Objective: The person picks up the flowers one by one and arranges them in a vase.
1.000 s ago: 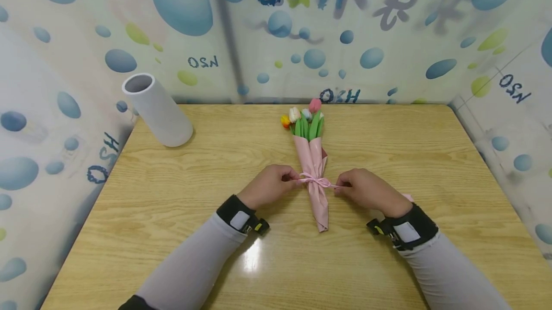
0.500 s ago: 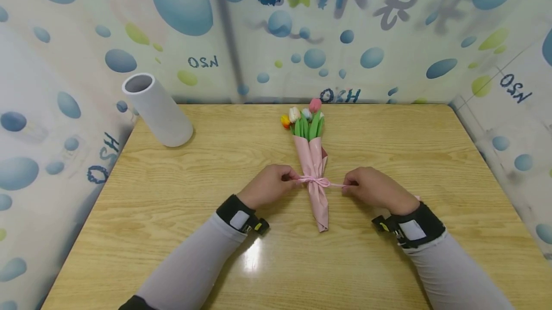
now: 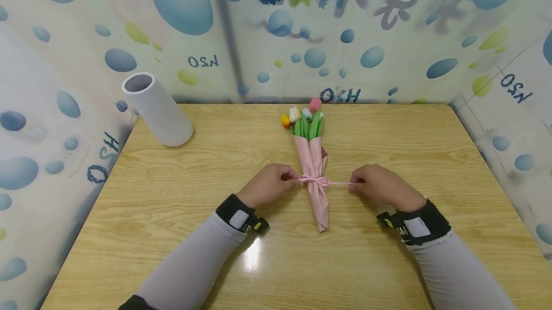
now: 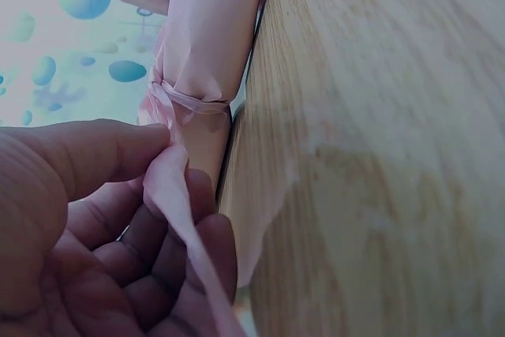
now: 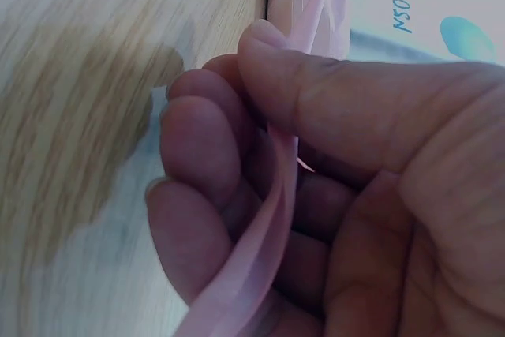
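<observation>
A tulip bouquet (image 3: 307, 125) wrapped in pink paper (image 3: 319, 209) lies on the table, its blossoms toward the wall. Round its middle runs a pink ribbon (image 3: 318, 181), tied in a bow. My left hand (image 3: 269, 185) pinches the ribbon between thumb and fingers just left of the bow; in the left wrist view the ribbon's loose end (image 4: 189, 230) trails across the curled fingers. To the right, my right hand (image 3: 381, 186) grips the other ribbon end, stretched straight from the bow. The right wrist view shows this ribbon (image 5: 280, 187) passing under the thumb and over the palm.
A white vase (image 3: 159, 111) stands upright at the table's back left. The wooden table (image 3: 207, 156) meets a wall (image 3: 267, 37) printed with blue and green drops along its far edge. Similar walls flank both sides.
My right hand has moved to the right, away from the bow, and the ribbon length between them has grown longer and straighter. The left hand and bouquet have stayed in place.
</observation>
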The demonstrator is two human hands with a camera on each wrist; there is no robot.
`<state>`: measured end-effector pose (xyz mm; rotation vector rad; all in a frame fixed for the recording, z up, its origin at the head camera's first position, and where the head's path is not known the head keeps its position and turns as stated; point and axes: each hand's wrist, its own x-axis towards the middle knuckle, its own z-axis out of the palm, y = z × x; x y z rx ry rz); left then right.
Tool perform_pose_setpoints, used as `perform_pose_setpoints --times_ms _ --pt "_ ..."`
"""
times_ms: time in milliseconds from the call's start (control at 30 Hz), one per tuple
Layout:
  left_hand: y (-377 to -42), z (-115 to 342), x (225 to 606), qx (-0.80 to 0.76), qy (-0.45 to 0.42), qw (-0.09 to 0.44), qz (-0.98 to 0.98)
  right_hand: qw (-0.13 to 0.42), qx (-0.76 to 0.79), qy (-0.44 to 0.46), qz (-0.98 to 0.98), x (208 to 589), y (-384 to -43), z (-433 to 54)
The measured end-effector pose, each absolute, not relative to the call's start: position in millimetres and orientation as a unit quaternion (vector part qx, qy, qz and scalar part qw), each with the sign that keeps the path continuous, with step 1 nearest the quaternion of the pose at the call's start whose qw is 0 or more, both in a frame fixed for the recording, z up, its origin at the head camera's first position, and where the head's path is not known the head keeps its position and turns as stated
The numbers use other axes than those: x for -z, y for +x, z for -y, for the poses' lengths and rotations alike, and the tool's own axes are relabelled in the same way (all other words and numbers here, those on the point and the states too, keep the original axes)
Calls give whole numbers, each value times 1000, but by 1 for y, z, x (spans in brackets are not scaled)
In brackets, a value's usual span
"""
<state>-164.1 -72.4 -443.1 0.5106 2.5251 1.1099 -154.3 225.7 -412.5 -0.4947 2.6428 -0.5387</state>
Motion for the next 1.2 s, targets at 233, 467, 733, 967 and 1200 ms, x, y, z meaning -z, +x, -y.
perform_pose_setpoints --times_ms 233,467,733,967,1200 --pt "-165 74 443 -382 177 163 -892 204 190 -168 -946 411 -157 -229" --pt "-167 78 439 -372 175 163 -897 202 194 -166 -946 413 -159 -236" --pt "-170 86 435 -370 163 162 -900 208 199 -159 -944 414 -161 -241" --pt "-174 96 431 -382 152 168 -896 213 204 -152 -943 413 -162 -244" --pt "-176 104 430 -395 138 171 -892 208 199 -153 -945 412 -163 -248"
